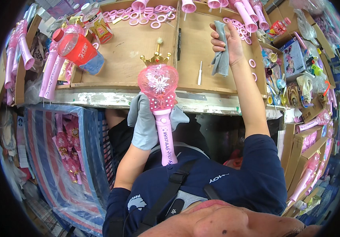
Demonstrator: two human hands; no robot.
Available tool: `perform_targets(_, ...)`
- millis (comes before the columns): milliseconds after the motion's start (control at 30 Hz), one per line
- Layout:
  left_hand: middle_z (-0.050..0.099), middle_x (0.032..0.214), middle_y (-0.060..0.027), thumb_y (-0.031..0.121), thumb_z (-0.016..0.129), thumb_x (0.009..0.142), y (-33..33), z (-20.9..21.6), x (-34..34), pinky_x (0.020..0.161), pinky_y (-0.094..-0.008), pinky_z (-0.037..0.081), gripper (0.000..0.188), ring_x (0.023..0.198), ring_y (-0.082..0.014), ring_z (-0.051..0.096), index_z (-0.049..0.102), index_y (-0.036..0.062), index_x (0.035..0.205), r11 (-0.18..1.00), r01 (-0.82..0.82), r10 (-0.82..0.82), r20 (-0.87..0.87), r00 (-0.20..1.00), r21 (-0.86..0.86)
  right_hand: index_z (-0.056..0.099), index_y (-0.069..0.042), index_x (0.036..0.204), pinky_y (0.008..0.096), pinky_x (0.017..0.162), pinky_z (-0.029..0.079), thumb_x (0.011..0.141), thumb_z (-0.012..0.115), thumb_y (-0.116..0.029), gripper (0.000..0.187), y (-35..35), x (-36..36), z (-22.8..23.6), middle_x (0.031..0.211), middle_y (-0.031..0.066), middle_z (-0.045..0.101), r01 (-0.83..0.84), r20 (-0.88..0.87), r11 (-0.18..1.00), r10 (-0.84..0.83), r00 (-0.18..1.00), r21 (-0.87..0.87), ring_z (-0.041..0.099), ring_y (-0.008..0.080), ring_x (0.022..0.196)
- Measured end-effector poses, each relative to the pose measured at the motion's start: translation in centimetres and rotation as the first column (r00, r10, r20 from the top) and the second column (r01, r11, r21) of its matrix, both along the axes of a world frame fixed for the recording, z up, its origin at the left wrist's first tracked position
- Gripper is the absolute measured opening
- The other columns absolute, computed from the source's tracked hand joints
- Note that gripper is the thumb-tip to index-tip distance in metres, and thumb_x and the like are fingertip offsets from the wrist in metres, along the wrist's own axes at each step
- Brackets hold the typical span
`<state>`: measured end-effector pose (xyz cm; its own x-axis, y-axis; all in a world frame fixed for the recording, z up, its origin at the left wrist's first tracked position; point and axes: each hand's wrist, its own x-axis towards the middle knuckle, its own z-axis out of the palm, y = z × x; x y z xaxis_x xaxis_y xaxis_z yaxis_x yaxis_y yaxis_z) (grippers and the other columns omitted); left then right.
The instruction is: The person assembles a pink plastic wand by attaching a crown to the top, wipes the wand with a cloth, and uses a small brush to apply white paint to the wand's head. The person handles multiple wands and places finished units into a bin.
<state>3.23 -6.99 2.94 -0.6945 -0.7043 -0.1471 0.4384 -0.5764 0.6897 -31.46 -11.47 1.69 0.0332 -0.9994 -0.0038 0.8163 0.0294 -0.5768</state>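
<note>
The gloved left grip (144, 122) wraps the wand (160, 104) at the counter (112, 95) edge; the right grip (234, 44) clasps cloth (220, 65). Expect light, stiff plastic and a fragile crown (156, 60); hold the handle (164, 136).

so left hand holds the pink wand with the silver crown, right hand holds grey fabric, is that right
The crown is gold, not silver, in the head view; the left hand does hold the pink wand, the right hand grey fabric.
</note>
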Motion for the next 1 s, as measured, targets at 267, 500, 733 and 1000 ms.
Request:
perform_targets(267, 0.062, 0.097, -0.0086, 0.065, 0.041, 0.092, -0.2, 0.0, 0.2, 0.072, -0.0293, 0.050, 0.067, 0.081, -0.0162, 0.060, 0.053, 0.0028, 0.114, 0.999, 0.039, -0.039, -0.016, 0.999, -0.020, 0.051, -0.008, 0.119, 0.0183, 0.043, 0.033, 0.098, 0.050, -0.036, 0.035, 0.0, 0.2, 0.2, 0.080, 0.0018, 0.052, 0.092, -0.150, 0.994, -0.083, 0.985, 0.053, 0.043, 0.0059, 0.056)
perform_targets(500, 0.061, 0.087, -0.0058, 0.067, 0.045, 0.089, -0.2, -0.1, 1.3, 0.067, -0.0265, 0.049, 0.067, 0.076, -0.0125, 0.058, 0.053, 0.0041, 0.110, 0.996, 0.089, -0.089, -0.098, 0.991, -0.011, 0.051, -0.006, 0.111, 0.0177, 0.043, 0.036, 0.095, 0.055, -0.023, 0.024, -1.1, 2.1, -0.8, 0.088, 0.0047, 0.061, 0.445, -0.781, 0.879, -0.152, 0.605, 0.173, 0.049, 0.0037, 0.058)
perform_targets(733, 0.053, 0.117, -0.0035, 0.056, 0.054, 0.090, -0.8, -1.9, 3.6, 0.096, -0.0263, 0.040, 0.060, 0.104, -0.0114, 0.049, 0.047, 0.0070, 0.124, 0.993, 0.042, -0.010, -0.275, 0.961, 0.113, 0.061, 0.001, 0.107, 0.0228, 0.067, 0.049, 0.089, 0.065, -0.018, 0.027, -9.4, 9.6, 4.4, 0.091, 0.0038, 0.064, 0.171, -0.927, 0.930, -0.349, 0.134, -0.326, 0.059, 0.0095, 0.077)
perform_targets(1000, 0.056, 0.113, -0.0040, 0.056, 0.060, 0.087, -1.3, -2.0, 4.5, 0.095, -0.0280, 0.043, 0.063, 0.103, -0.0126, 0.053, 0.052, 0.0056, 0.123, 0.984, 0.069, -0.018, -0.291, 0.956, 0.166, 0.066, 0.000, 0.106, 0.0208, 0.055, 0.042, 0.088, 0.068, -0.026, 0.032, -24.6, 22.5, 11.8, 0.079, -0.0004, 0.063, -0.018, -0.911, 0.928, -0.362, 0.199, -0.372, 0.053, 0.0056, 0.065)
